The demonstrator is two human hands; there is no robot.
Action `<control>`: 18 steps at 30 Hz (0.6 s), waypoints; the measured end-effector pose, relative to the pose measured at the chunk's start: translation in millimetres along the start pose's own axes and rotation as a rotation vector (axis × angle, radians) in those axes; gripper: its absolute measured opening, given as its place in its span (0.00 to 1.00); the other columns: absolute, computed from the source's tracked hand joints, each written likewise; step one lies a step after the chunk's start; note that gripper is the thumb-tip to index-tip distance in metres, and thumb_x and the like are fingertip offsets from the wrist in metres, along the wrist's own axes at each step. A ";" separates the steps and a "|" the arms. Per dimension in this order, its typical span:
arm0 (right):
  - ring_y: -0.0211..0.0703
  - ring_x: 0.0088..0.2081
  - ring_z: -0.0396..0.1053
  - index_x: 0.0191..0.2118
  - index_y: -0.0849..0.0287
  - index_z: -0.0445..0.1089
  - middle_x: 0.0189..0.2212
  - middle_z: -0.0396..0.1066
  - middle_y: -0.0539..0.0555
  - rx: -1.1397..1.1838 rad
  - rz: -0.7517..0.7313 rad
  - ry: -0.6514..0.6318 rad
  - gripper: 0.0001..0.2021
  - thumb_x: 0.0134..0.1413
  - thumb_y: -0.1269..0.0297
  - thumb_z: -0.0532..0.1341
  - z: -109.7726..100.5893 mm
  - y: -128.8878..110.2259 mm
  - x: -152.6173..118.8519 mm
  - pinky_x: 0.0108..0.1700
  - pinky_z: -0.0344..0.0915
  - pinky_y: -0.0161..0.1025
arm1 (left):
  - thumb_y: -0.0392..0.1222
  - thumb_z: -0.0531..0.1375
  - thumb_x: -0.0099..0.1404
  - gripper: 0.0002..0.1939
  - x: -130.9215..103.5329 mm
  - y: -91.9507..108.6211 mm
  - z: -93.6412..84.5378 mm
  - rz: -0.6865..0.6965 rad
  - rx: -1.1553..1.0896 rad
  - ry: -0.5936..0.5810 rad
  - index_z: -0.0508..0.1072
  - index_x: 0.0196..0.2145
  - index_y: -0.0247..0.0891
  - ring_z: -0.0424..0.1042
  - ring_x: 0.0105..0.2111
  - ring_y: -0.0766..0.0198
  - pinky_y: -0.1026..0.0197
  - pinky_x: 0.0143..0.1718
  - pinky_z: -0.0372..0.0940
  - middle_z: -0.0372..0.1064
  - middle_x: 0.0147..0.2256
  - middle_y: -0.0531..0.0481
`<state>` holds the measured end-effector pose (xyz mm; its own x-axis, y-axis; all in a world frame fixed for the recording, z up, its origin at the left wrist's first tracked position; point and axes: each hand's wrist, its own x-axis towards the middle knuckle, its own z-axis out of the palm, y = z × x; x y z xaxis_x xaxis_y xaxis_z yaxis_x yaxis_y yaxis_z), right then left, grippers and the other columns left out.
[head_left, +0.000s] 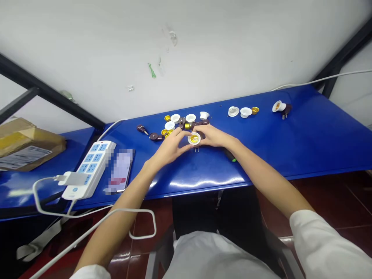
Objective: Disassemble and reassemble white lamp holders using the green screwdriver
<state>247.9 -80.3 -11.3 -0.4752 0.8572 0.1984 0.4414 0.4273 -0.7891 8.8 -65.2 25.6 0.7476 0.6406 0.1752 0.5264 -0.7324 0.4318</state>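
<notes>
Between my two hands is a plug-in lamp socket (194,138), with a white rim, a brass-coloured inside and two plug pins pointing toward me. My left hand (173,146) grips the rim from the left, thumb and forefinger bent round it. From the right, my right hand (211,135) holds the same socket, its fingers partly over the dark body. Just beyond lie white socket rings (190,118), brass-coloured shells (164,132) and dark brown plug bodies (155,136). A dark tool with a green end (232,158) is partly hidden under my right forearm.
A complete-looking lamp socket (279,106) lies at the right on the blue table (290,143). More white rings (246,112) sit near the wall. At the left are a phone (121,170), a white power strip (90,166) with cables, and a cardboard box (29,143).
</notes>
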 end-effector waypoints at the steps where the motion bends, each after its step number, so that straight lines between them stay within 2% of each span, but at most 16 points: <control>1: 0.44 0.38 0.70 0.42 0.60 0.71 0.38 0.76 0.52 -0.001 -0.003 0.000 0.13 0.57 0.61 0.72 0.1 0.2 0.0 0.40 0.60 0.37 | 0.48 0.67 0.71 0.17 -0.6 -0.2 0.9 0.002 0.001 -0.002 0.75 0.54 0.41 0.71 0.42 0.57 0.56 0.47 0.68 0.69 0.43 0.47; 5: 0.43 0.36 0.69 0.42 0.61 0.72 0.37 0.75 0.52 -0.012 -0.007 0.002 0.13 0.58 0.61 0.72 0.1 0.1 -0.3 0.40 0.60 0.38 | 0.47 0.66 0.72 0.17 -1.8 0.2 4.4 0.014 -0.012 -0.002 0.75 0.55 0.42 0.71 0.42 0.58 0.57 0.45 0.68 0.69 0.43 0.46; 10: 0.44 0.38 0.71 0.43 0.61 0.73 0.37 0.76 0.52 -0.021 -0.011 -0.003 0.13 0.56 0.63 0.72 -2.2 -1.9 -1.4 0.40 0.62 0.38 | 0.49 0.66 0.72 0.17 -0.5 3.1 0.2 -0.024 -0.024 0.041 0.75 0.54 0.40 0.71 0.40 0.59 0.56 0.45 0.68 0.70 0.41 0.47; 14: 0.47 0.42 0.74 0.48 0.60 0.74 0.43 0.78 0.55 -0.006 -0.011 -0.023 0.18 0.55 0.61 0.73 -5.6 -1.4 -3.2 0.44 0.65 0.40 | 0.48 0.68 0.70 0.24 -1.3 0.7 0.3 -0.053 -0.041 0.038 0.71 0.59 0.40 0.70 0.39 0.59 0.57 0.43 0.67 0.70 0.41 0.47; 18: 0.49 0.46 0.74 0.52 0.59 0.74 0.47 0.78 0.56 -0.003 -0.018 -0.041 0.21 0.54 0.59 0.74 -8.1 1.2 -4.8 0.47 0.68 0.42 | 0.47 0.68 0.69 0.26 -3.8 -1.8 4.4 -0.050 -0.055 0.023 0.70 0.61 0.41 0.70 0.39 0.59 0.57 0.45 0.67 0.70 0.43 0.47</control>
<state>256.9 -81.6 -8.5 -0.5138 0.8369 0.1887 0.4346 0.4435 -0.7838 6.8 -67.3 20.2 0.7110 0.6818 0.1720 0.5397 -0.6859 0.4881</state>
